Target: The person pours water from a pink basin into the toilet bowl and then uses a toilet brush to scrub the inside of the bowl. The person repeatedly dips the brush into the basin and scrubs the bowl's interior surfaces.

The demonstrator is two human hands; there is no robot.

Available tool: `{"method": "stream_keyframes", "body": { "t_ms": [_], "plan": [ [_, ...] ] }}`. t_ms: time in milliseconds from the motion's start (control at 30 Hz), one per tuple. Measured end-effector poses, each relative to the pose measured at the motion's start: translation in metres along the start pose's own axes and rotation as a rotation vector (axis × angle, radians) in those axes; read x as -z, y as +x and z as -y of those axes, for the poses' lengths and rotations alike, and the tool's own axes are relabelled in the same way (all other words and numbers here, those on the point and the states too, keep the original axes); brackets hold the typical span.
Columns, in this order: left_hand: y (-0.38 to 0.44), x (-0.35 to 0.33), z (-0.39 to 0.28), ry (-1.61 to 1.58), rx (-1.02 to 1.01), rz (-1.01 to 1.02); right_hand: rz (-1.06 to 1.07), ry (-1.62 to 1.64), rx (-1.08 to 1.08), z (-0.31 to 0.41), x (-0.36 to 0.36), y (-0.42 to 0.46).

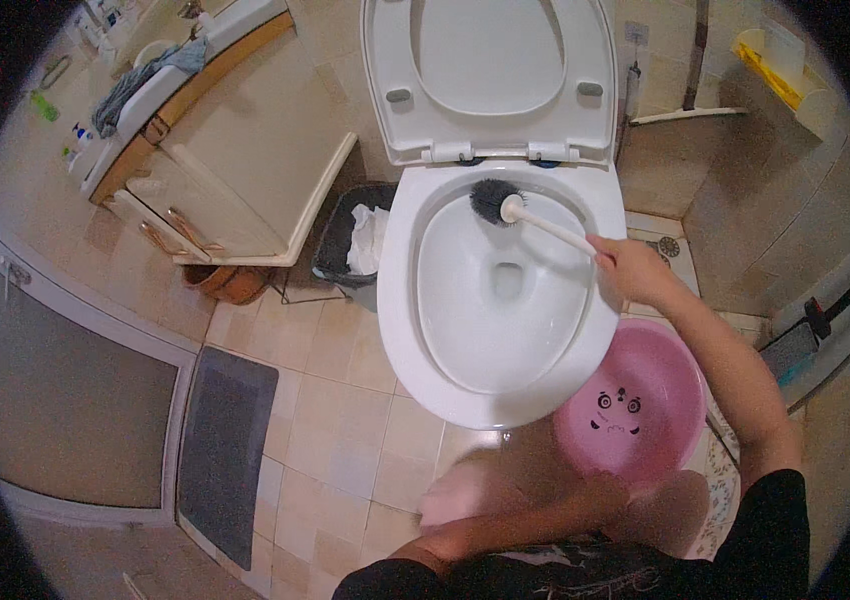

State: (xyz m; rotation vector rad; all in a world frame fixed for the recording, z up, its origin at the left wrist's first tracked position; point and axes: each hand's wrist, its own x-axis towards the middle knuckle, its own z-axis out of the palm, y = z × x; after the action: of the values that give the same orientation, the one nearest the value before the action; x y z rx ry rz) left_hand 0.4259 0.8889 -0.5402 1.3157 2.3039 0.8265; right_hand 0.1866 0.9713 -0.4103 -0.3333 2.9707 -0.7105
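Note:
My right hand (631,270) is closed around the white handle of a toilet brush (556,231). The brush's dark bristle head touches or hovers at the upper inner wall of the white toilet bowl (436,352), just under the rim; which of the two, I cannot tell. The toilet seat and lid (395,120) are raised. My left forearm lies across my lap, and my left hand (605,491) is near the pink plastic basin (669,420), blurred and dim, its fingers hard to make out. The basin has a printed cartoon face and stands right of the toilet.
Left of the toilet stands a black-lined trash bin (335,247) holding white paper. Beyond it are a sink cabinet (237,142) and a brown basket (233,285). A grey mat (230,450) lies by the door. A squeegee (687,115) leans behind, right of the toilet.

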Motion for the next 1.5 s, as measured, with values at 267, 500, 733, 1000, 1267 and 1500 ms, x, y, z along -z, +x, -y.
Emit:
{"method": "stream_keyframes", "body": {
  "t_ms": [267,500,733,1000,1267,1500],
  "plan": [
    [0.002,-0.007,-0.001,-0.012,0.003,0.027,0.223,-0.232,0.323,0.076,-0.017,-0.045],
    [0.010,-0.011,-0.006,-0.048,0.011,0.030,0.186,-0.372,0.300,0.057,-0.007,-0.014],
    [0.016,-0.028,0.010,-0.350,0.169,-0.121,0.329,-0.277,0.431,0.065,0.012,-0.058],
    [0.023,0.050,-0.043,-0.493,0.322,-0.112,0.359,-0.475,0.596,0.063,0.058,-0.073],
    [0.029,-0.027,-0.002,-0.065,0.063,0.065,0.455,-0.572,0.682,0.062,0.088,-0.071],
    [0.031,-0.035,0.007,-0.044,0.177,0.236,0.569,-0.497,0.712,0.055,0.140,-0.031]
  ]
}}
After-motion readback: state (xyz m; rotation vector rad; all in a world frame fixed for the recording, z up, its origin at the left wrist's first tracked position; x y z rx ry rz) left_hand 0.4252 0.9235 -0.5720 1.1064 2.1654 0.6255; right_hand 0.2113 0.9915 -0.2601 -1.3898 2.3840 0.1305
